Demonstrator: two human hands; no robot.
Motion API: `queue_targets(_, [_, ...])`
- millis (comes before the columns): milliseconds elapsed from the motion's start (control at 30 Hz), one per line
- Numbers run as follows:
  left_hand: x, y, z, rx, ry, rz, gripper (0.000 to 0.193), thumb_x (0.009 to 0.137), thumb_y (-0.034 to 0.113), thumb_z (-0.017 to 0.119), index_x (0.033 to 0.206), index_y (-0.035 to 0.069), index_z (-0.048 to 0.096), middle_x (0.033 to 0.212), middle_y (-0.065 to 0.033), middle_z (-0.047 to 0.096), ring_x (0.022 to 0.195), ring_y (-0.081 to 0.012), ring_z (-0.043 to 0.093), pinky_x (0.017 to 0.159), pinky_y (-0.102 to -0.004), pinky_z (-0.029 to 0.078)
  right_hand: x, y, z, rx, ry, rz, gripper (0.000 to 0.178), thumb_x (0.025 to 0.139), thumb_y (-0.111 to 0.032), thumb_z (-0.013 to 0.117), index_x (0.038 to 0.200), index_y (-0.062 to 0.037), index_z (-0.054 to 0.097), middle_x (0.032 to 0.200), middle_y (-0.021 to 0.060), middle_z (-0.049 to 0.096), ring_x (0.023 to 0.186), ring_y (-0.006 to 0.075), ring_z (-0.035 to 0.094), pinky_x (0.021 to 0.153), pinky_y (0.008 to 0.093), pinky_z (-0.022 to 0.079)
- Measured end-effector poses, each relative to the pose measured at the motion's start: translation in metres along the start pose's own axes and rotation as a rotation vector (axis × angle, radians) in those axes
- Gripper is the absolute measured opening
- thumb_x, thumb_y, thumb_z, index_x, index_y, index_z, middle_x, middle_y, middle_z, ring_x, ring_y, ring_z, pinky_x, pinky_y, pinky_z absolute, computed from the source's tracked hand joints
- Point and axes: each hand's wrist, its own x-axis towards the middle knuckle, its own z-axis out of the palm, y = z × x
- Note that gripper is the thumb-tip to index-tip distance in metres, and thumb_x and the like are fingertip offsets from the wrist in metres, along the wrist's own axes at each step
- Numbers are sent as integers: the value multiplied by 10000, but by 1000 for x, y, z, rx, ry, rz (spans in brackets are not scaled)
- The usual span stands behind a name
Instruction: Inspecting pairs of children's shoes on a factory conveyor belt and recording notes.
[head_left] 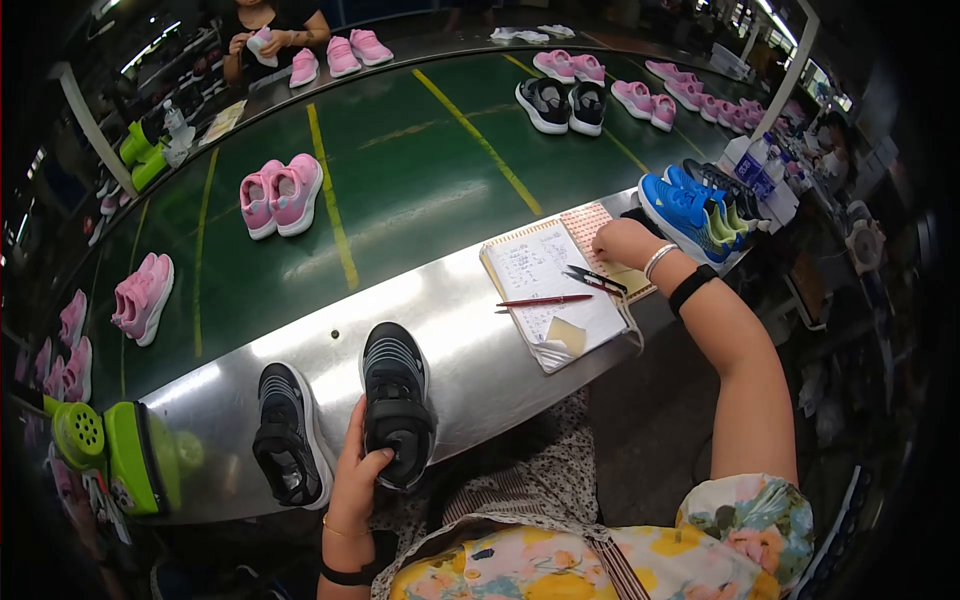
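Note:
My left hand grips a black sneaker at its heel, thumb in the shoe's opening, above the metal ledge. Beside it on the left stands another black sneaker with a pale sole. Over at the right, my right hand rests with curled fingers on a sheet of small red-printed labels; whatever its fingertips pinch is hidden. Just left of that hand lies an open spiral notebook with handwriting. On it are a dark red pen and black thread snips.
Blue sneakers stand beyond my right wrist. Pink sneakers and black sneakers sit on the green conveyor belt with yellow lines. A green device stands at the ledge's left end. Across the belt, a person handles a shoe.

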Motion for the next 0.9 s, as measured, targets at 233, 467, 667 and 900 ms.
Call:
queue_targets(233, [-4, 0, -5, 0, 1, 2, 809, 707, 25, 523, 1464, 16, 237, 1346, -137, 445, 1209, -214, 466, 1030, -298, 337, 5, -8, 3, -155, -14, -64, 105, 773, -108, 586, 782, -84, 687, 808, 125, 665, 795, 298, 657, 703, 403, 523])
queue_targets(467, [-13, 5, -6, -16, -35, 35, 856, 633, -16, 563, 1447, 38, 302, 1352, -129, 458, 1240, -210, 450, 1053, -307, 310, -3, 4, 11, 289, 158, 99, 164, 773, -185, 619, 815, -44, 691, 789, 157, 659, 771, 328, 636, 709, 401, 504])
queue_targets(667, [-26, 15, -20, 181, -133, 119, 792, 617, 57, 666, 1375, 49, 441, 1345, -145, 480, 1288, -238, 419, 1081, -328, 278, -6, -65, -46, 1169, 266, 271, 132, 882, -92, 616, 860, 37, 637, 758, 28, 629, 709, 70, 567, 668, 219, 474])
queue_targets(900, [-35, 38, -28, 592, -287, 413, 765, 569, 85, 647, 1322, 88, 517, 1355, -185, 475, 1224, -345, 474, 1053, -371, 334, -47, -197, -145, 970, 488, -499, 104, 805, -23, 670, 909, -21, 682, 860, 66, 645, 760, 198, 641, 669, 271, 507])
